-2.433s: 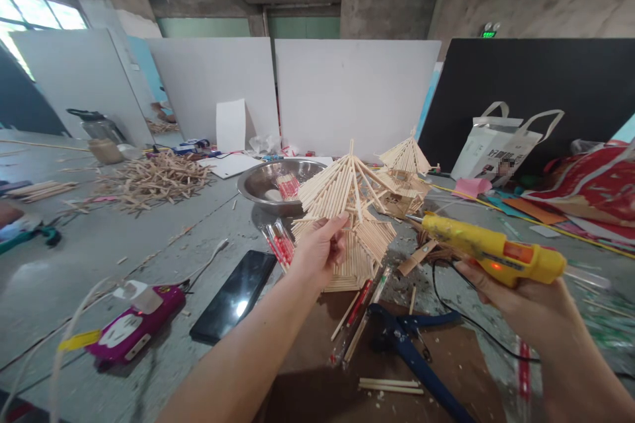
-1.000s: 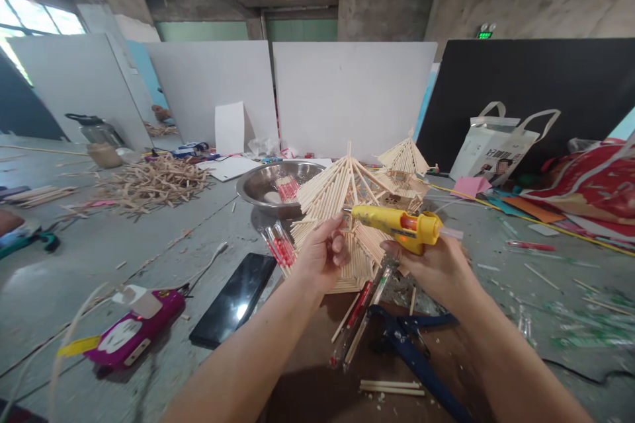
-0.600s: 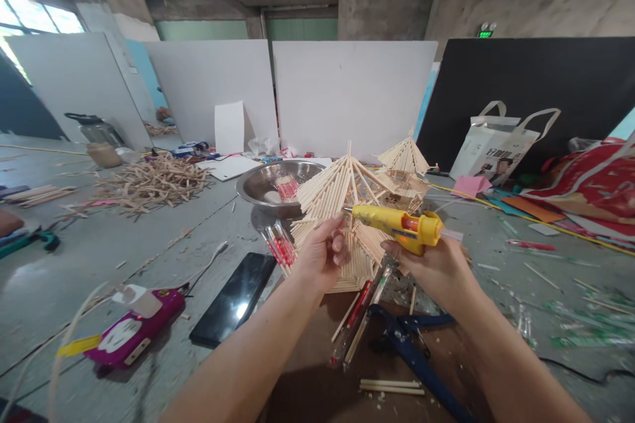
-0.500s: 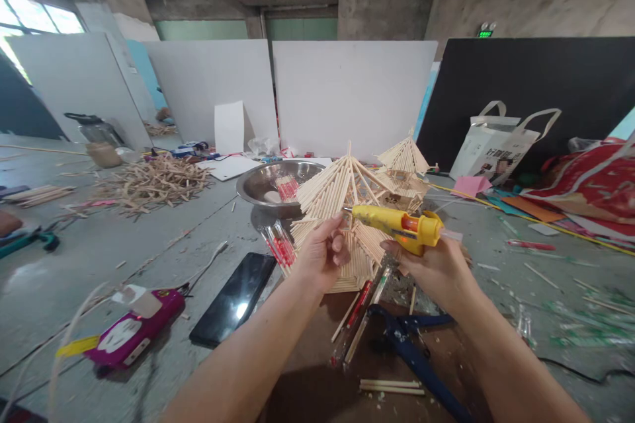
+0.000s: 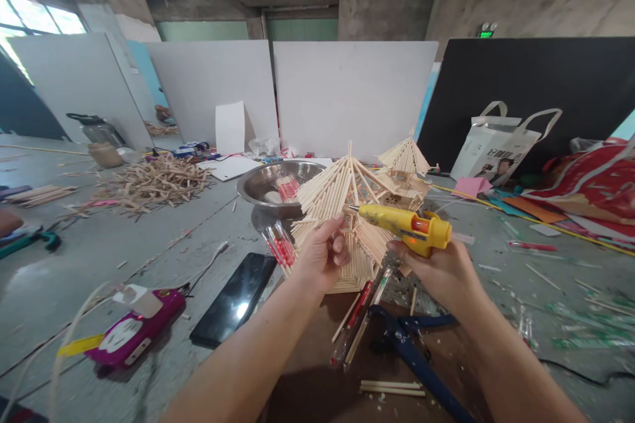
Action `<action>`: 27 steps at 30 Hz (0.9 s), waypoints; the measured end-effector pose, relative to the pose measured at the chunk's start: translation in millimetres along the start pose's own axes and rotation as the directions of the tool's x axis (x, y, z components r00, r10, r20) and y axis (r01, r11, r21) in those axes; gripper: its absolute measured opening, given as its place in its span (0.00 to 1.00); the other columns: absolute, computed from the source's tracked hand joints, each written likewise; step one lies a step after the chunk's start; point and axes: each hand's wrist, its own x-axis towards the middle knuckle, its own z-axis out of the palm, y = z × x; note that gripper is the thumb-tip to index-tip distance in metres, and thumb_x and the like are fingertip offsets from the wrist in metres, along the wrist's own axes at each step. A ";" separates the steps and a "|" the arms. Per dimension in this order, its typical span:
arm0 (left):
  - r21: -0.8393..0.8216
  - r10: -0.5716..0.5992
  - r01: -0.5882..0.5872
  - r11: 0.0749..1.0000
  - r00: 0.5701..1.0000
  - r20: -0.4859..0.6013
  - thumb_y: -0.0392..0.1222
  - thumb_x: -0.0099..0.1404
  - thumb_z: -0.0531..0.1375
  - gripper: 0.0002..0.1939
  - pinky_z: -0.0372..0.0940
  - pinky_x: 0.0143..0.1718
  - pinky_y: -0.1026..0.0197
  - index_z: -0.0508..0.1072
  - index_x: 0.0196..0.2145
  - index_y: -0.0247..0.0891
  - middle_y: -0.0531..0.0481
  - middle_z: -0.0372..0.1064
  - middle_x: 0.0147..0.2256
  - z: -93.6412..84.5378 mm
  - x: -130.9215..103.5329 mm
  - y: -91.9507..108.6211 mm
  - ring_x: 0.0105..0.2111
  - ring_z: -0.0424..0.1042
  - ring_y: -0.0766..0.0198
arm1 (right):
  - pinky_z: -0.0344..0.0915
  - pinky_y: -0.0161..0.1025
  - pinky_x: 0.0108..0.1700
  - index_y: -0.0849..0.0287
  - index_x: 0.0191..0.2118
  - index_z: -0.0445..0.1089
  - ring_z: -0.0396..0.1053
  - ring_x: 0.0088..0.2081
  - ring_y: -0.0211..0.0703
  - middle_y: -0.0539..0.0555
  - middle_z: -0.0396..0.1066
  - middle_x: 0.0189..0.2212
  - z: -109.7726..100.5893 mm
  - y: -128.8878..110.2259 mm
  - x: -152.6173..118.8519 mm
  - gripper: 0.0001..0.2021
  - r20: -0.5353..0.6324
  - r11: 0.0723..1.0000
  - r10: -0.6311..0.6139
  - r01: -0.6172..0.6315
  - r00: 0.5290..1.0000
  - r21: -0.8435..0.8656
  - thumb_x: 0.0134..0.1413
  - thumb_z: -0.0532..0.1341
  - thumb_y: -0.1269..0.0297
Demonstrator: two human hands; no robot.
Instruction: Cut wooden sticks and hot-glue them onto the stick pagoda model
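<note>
My right hand [image 5: 441, 264] is wrapped round a yellow glue gun [image 5: 407, 225], whose nozzle points left. Just left of the nozzle tip, my left hand [image 5: 325, 248] has its fingers curled, thumb and forefinger pinched together in front of a stick model; whatever they pinch is too small to make out. The pagoda-like model [image 5: 332, 192] of pale wooden sticks has a pointed, tiered roof with gaps on its right side. A smaller stick model [image 5: 404, 157] stands behind it to the right.
Blue pliers [image 5: 414, 357] and loose sticks [image 5: 391, 388] lie in front. A black phone [image 5: 233, 301], a purple power strip [image 5: 139, 327] and a stick pile [image 5: 156, 182] are left. Behind stands a metal bowl [image 5: 248, 192]; a white bag [image 5: 489, 149] is at the right.
The glue gun in my right hand has moved slightly to the right, its nozzle now a little farther from my left fingertips. My left hand has stayed nearly still.
</note>
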 end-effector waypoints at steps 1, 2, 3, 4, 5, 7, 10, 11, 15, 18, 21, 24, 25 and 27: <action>0.011 0.010 -0.010 1.000 1.000 -0.013 0.40 0.48 0.59 0.08 0.40 0.10 0.71 0.62 0.21 0.35 0.61 0.51 0.08 0.0 0.2 -0.4 0.07 0.48 0.78 | 0.67 0.41 0.35 0.60 0.36 0.70 0.69 0.32 0.46 0.54 0.72 0.30 -1.7 -0.9 -0.6 0.15 -0.001 1.000 0.014 -0.014 1.000 -0.007 0.41 0.59 0.58; 0.024 0.025 -0.024 0.999 0.999 -0.029 0.40 0.47 0.60 0.09 0.40 0.10 0.71 0.62 0.21 0.35 0.61 0.51 0.08 0.1 0.4 -0.9 0.08 0.48 0.78 | 0.67 0.42 0.36 0.60 0.36 0.70 0.69 0.32 0.47 0.54 0.72 0.31 -3.4 -1.7 -1.5 0.14 -0.003 0.999 0.029 -0.029 1.000 -0.018 0.41 0.59 0.58; 0.037 0.043 -0.042 0.998 0.998 -0.045 0.40 0.46 0.60 0.10 0.40 0.10 0.71 0.62 0.21 0.35 0.61 0.52 0.09 0.3 0.4 -1.3 0.08 0.48 0.78 | 0.67 0.42 0.36 0.59 0.36 0.70 0.69 0.33 0.47 0.54 0.72 0.31 -5.0 -2.1 -2.6 0.15 -0.008 0.999 0.042 -0.043 0.999 -0.029 0.41 0.59 0.58; 0.052 0.064 -0.060 0.997 0.996 -0.060 0.40 0.46 0.61 0.10 0.40 0.10 0.71 0.62 0.21 0.35 0.61 0.52 0.09 0.7 0.3 -1.7 0.08 0.48 0.78 | 0.67 0.43 0.36 0.59 0.36 0.70 0.69 0.33 0.47 0.54 0.72 0.30 -6.3 -2.0 -4.0 0.15 -0.017 0.998 0.053 -0.054 0.998 -0.034 0.41 0.59 0.58; 0.067 0.085 -0.080 0.994 0.994 -0.073 0.41 0.45 0.61 0.11 0.40 0.10 0.72 0.61 0.21 0.34 0.61 0.52 0.09 1.2 0.1 -1.9 0.08 0.49 0.78 | 0.67 0.43 0.36 0.59 0.36 0.70 0.70 0.32 0.47 0.54 0.72 0.30 -7.2 -1.2 -5.5 0.14 -0.021 0.997 0.062 -0.063 0.998 -0.033 0.41 0.59 0.58; 0.105 0.121 -0.111 0.988 0.988 -0.093 0.43 0.45 0.62 0.12 0.40 0.10 0.72 0.61 0.21 0.34 0.61 0.53 0.10 2.4 -0.8 -2.0 0.08 0.49 0.78 | 0.68 0.43 0.36 0.59 0.34 0.71 0.70 0.32 0.47 0.53 0.72 0.28 -7.8 2.0 -9.1 0.13 -0.024 0.997 0.078 -0.079 0.997 -0.025 0.40 0.60 0.58; 0.157 0.158 -0.138 0.978 0.981 -0.117 0.45 0.44 0.62 0.14 0.41 0.09 0.72 0.61 0.21 0.34 0.61 0.52 0.10 4.0 -2.3 -1.7 0.09 0.49 0.78 | 0.68 0.43 0.35 0.58 0.33 0.71 0.70 0.31 0.47 0.53 0.73 0.28 -7.4 7.4 -13.9 0.12 -0.037 0.994 0.105 -0.106 0.994 -0.026 0.40 0.60 0.58; 0.168 0.167 -0.145 0.975 0.978 -0.124 0.46 0.44 0.62 0.14 0.41 0.09 0.72 0.61 0.21 0.34 0.61 0.52 0.10 4.4 -2.8 -1.6 0.09 0.49 0.78 | 0.69 0.42 0.34 0.58 0.33 0.71 0.70 0.31 0.47 0.53 0.73 0.28 -7.4 8.4 -15.1 0.12 -0.041 0.994 0.106 -0.108 0.993 -0.027 0.40 0.60 0.59; 0.190 0.184 -0.158 0.969 0.974 -0.131 0.46 0.44 0.62 0.14 0.41 0.09 0.72 0.62 0.21 0.34 0.61 0.52 0.09 5.1 -4.1 -1.6 0.09 0.49 0.78 | 0.69 0.40 0.30 0.57 0.32 0.71 0.70 0.29 0.46 0.51 0.73 0.26 -9.0 6.6 -17.5 0.10 -0.059 0.997 0.067 -0.070 0.996 -0.038 0.40 0.60 0.60; 0.194 0.182 -0.154 0.969 0.974 -0.135 0.46 0.44 0.62 0.14 0.42 0.09 0.72 0.63 0.21 0.34 0.61 0.52 0.09 5.2 -4.5 -1.3 0.09 0.49 0.78 | 0.70 0.39 0.28 0.57 0.32 0.71 0.70 0.27 0.45 0.51 0.73 0.25 -10.3 4.1 -18.1 0.10 -0.063 0.998 0.036 -0.039 0.997 -0.048 0.41 0.60 0.60; 0.202 0.177 -0.147 0.968 0.974 -0.140 0.46 0.44 0.62 0.14 0.42 0.09 0.72 0.63 0.21 0.34 0.61 0.52 0.09 5.3 -4.1 -0.8 0.08 0.48 0.78 | 0.69 0.40 0.27 0.57 0.31 0.71 0.70 0.26 0.45 0.51 0.72 0.24 -10.5 2.2 -16.9 0.10 -0.073 0.996 0.043 -0.048 0.996 -0.074 0.41 0.60 0.59; 0.206 0.172 -0.142 0.968 0.975 -0.138 0.46 0.44 0.62 0.14 0.41 0.09 0.72 0.62 0.20 0.34 0.61 0.52 0.09 5.4 -3.6 -0.4 0.08 0.48 0.78 | 0.69 0.41 0.30 0.58 0.31 0.70 0.70 0.28 0.46 0.51 0.72 0.25 -9.5 -2.1 -10.6 0.11 -0.075 0.996 0.031 -0.037 0.997 -0.086 0.41 0.59 0.58; 0.206 0.172 -0.141 0.968 0.975 -0.139 0.46 0.44 0.62 0.14 0.41 0.09 0.72 0.62 0.20 0.34 0.61 0.52 0.09 5.5 -3.4 -0.4 0.08 0.48 0.78 | 0.69 0.41 0.31 0.58 0.32 0.70 0.70 0.29 0.46 0.52 0.72 0.26 -8.7 -4.2 -7.1 0.12 -0.072 0.996 0.016 -0.022 0.997 -0.082 0.41 0.59 0.58; 0.203 0.178 -0.147 0.968 0.974 -0.141 0.46 0.44 0.62 0.14 0.41 0.09 0.72 0.62 0.20 0.35 0.61 0.51 0.09 5.7 -3.3 -0.5 0.08 0.48 0.78 | 0.68 0.41 0.33 0.59 0.35 0.69 0.70 0.31 0.47 0.52 0.72 0.28 -6.7 -8.7 1.6 0.13 -0.064 0.997 -0.008 0.004 0.998 -0.072 0.41 0.59 0.59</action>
